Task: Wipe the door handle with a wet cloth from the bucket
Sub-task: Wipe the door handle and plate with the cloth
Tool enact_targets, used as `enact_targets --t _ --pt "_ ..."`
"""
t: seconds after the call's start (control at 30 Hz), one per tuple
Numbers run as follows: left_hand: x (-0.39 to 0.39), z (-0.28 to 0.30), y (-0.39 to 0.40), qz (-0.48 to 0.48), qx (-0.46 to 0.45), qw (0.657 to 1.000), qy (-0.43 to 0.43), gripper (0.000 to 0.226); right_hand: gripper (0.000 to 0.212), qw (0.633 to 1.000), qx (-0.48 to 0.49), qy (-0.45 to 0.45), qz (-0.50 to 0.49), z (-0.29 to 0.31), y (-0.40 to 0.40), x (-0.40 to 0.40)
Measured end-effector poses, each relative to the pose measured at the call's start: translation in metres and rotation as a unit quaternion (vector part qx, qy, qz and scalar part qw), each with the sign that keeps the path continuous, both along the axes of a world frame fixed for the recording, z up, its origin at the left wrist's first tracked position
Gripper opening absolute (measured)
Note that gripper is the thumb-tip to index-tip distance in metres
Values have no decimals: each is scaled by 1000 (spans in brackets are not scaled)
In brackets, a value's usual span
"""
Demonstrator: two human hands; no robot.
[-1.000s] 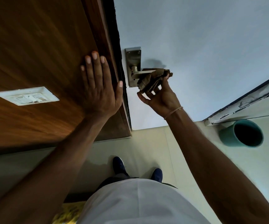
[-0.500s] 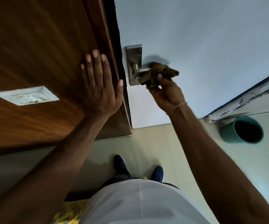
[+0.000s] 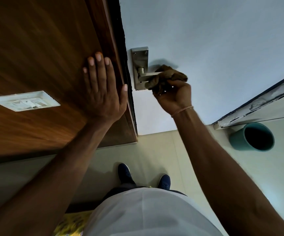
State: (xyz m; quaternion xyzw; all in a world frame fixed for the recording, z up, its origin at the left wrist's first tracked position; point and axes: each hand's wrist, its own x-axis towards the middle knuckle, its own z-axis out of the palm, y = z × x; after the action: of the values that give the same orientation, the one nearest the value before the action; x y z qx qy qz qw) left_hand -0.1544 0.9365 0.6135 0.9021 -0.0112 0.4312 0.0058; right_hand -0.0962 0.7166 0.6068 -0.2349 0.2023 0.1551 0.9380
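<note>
From the head camera, the right hand (image 3: pixel 173 96) is closed around a bunched brown cloth (image 3: pixel 166 77), pressing it onto the outer part of the metal lever door handle (image 3: pixel 148 76). The handle juts from its steel backplate (image 3: pixel 140 57) on the pale blue door (image 3: pixel 206 40). The left hand (image 3: pixel 103 89) lies flat, fingers spread, on the brown wooden panel (image 3: pixel 35 48), just beside the door's edge. A white switch plate (image 3: pixel 23 101) sits on that panel. A teal bucket (image 3: pixel 236 138) stands on the tiled floor (image 3: pixel 154 150), well apart from the handle, to the right.
</note>
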Motion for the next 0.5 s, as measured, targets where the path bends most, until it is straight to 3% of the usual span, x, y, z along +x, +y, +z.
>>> enact_targets --t 0.1,0.33,0.5 --pt "0 0 -1 3 4 1000 -2 79 54 995 100 -1 -5 -3 -1 4" --pt "4 -4 0 0 4 1000 -16 80 41 994 30 -92 52 8 48 -4" --pt "2 -3 4 -8 3 1000 -16 83 46 993 73 -66 58 6 25 6"
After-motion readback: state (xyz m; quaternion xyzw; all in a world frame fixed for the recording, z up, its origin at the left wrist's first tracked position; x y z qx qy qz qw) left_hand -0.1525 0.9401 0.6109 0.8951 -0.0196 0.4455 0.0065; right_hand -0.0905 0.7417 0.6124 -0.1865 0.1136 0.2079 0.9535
